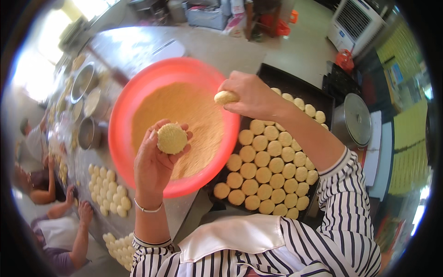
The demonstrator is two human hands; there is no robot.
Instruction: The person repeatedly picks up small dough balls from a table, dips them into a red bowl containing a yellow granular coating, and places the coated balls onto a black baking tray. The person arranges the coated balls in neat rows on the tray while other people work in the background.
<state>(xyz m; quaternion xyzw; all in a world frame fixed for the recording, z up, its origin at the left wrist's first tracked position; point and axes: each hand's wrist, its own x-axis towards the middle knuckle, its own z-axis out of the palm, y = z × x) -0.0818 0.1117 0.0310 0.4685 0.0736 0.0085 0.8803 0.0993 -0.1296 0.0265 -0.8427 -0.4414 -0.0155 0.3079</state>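
My left hand (155, 161) holds a round, flat dough cake with a crumb coating (172, 138), over a red plastic basin (121, 138). Sandy tan crumbs (199, 131) lie in the basin. At the basin's right rim, my right hand (247, 97) grips a second coated cake (226, 98) between thumb and fingers. Under my right forearm is a black baking tray (294, 81) with rows of similar coated cakes (264, 175); the forearm hides part of them.
Plain dough pieces (109, 190) sit in a group on the metal table (145, 41), left of the basin. Metal bowls (89, 132) stand farther left, where several people work. A lidded metal pot (353, 119) stands right of the tray. An air cooler (356, 26) is at the upper right.
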